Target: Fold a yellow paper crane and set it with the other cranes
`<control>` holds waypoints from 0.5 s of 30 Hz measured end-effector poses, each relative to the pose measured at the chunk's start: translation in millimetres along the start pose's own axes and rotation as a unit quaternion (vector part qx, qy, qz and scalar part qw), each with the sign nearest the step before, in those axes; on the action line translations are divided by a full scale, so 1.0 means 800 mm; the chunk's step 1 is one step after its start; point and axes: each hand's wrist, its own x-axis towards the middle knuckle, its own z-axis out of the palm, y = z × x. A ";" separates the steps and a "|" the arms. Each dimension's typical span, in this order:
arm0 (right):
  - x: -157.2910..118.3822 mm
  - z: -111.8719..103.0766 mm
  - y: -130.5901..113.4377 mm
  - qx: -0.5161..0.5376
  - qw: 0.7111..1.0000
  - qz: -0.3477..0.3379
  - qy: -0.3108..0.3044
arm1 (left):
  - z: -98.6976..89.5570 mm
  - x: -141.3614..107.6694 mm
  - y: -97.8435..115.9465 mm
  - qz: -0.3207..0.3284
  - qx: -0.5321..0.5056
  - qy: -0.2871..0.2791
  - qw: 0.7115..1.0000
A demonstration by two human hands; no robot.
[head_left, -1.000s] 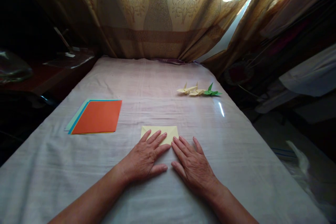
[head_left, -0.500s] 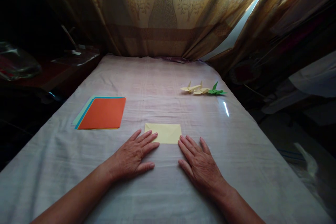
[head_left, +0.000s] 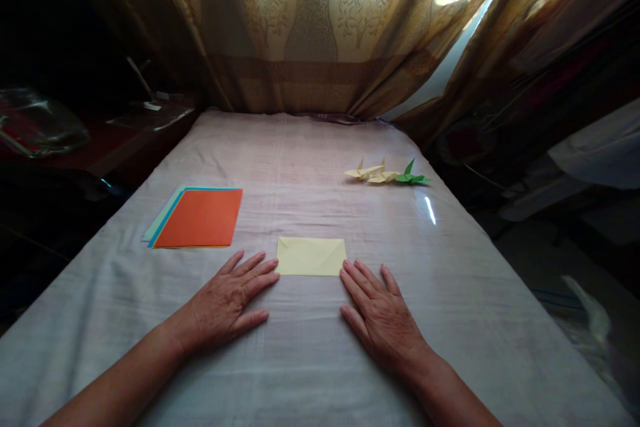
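A pale yellow folded paper rectangle point(head_left: 311, 257) lies flat on the cloth-covered surface point(head_left: 300, 340), with crease lines showing on it. My left hand point(head_left: 227, 300) rests palm down at its left side, fingers spread, fingertips by the paper's left edge. On the other side, my right hand point(head_left: 383, 310) also lies flat, its fingertips at the lower right corner of the paper. Neither hand holds anything.
To the left is a stack of coloured paper sheets, orange on top point(head_left: 200, 219). Folded paper figures stand at the back right, cream point(head_left: 364, 172) and green point(head_left: 412, 176). A patterned curtain point(head_left: 310, 73) hangs behind. A clear plastic item point(head_left: 43, 123) sits far left.
My left hand has slid left, off the yellow paper, so its left part now shows. My right hand has stayed in place. The view has shifted slightly.
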 end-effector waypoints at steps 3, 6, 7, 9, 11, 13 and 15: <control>-0.001 0.002 0.000 0.003 1.000 0.000 0.003 | -0.002 0.005 -0.005 -0.028 -0.028 0.024 0.999; -0.001 0.003 0.000 0.004 1.000 0.000 0.006 | 0.001 0.026 -0.009 -0.102 -0.047 0.116 0.987; -0.001 0.003 0.000 0.004 1.000 -0.001 0.007 | 0.003 0.036 -0.010 -0.132 -0.042 0.152 0.979; -0.001 0.002 0.000 0.005 1.000 -0.001 0.012 | 0.007 0.057 -0.010 -0.182 -0.026 0.201 0.962; -0.001 0.002 -0.001 0.005 1.000 0.002 0.017 | 0.012 0.075 -0.008 -0.200 -0.026 0.219 0.955; -0.001 0.001 -0.002 0.003 1.000 0.005 0.025 | 0.016 0.086 -0.005 -0.202 -0.039 0.232 0.951; -0.001 0.002 -0.002 0.002 0.999 0.007 0.036 | 0.019 0.090 -0.002 -0.194 -0.056 0.257 0.945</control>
